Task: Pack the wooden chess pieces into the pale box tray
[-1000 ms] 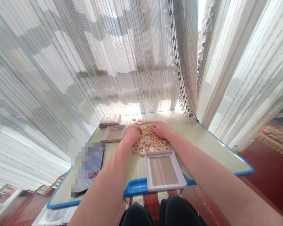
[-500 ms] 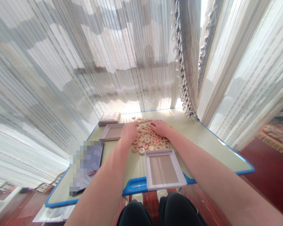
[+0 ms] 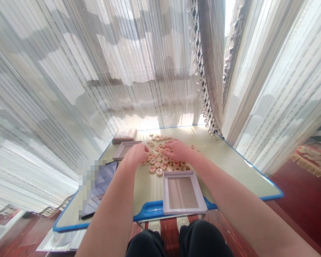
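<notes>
Two-handed, holds right hand (image 3: 178, 151) spread over discs (image 3: 158, 159) bearing red and black characters and left hand (image 3: 137, 155) curled with unclear grip, beyond box (image 3: 183, 192) lapping blue edge (image 3: 152, 208).

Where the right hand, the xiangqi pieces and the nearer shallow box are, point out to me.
Right hand (image 3: 179, 150): head view, on the back of the hand.
Xiangqi pieces (image 3: 158, 159): head view, on the top face of one piece amid the spread.
Nearer shallow box (image 3: 183, 192): head view, on its bare inside floor.
</notes>
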{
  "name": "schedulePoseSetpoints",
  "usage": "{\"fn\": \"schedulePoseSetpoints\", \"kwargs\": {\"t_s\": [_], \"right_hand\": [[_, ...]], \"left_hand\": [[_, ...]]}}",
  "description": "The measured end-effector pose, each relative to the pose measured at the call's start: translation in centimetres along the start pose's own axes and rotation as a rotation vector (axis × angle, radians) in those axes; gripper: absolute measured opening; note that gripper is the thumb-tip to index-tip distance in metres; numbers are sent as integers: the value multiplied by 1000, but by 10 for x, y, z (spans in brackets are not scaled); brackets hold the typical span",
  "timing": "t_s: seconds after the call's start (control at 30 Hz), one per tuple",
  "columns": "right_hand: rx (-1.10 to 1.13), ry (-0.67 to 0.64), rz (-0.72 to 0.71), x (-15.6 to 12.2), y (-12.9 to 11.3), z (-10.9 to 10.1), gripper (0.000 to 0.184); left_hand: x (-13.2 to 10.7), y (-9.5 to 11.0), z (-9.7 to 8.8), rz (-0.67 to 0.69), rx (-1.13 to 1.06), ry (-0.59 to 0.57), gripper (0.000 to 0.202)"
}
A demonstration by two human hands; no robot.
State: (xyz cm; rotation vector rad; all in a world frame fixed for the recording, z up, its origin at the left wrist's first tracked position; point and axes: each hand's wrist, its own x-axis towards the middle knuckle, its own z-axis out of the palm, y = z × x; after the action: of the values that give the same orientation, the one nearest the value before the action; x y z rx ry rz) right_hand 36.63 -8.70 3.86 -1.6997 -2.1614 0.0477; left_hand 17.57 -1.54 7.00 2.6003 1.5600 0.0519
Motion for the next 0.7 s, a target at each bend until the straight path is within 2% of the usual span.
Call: {"fn": "schedulePoseSetpoints", "kwargs": {"t_s": [0.13, 0.27, 0.37, 0.53, 0.7], "right_hand": [[117, -64, -134, -8, -12, -2, 26], [145, -151, -72, -10, -11, -3, 33], [107, -124, -30, -8, -9, 0, 26], [5, 5, 19, -1, -9, 8, 20], [-4, -17, 26, 2, -11, 8, 17]], "left_hand": [[-3, 6, -2, 93, -23, -3, 33], [-5, 14, 1, 285, -65, -1, 29], [-8, 19, 1, 381, -115, -54, 26], [-9, 21, 3, 337, -66, -53, 20], [-7, 20, 7, 330, -46, 4, 16]]}}
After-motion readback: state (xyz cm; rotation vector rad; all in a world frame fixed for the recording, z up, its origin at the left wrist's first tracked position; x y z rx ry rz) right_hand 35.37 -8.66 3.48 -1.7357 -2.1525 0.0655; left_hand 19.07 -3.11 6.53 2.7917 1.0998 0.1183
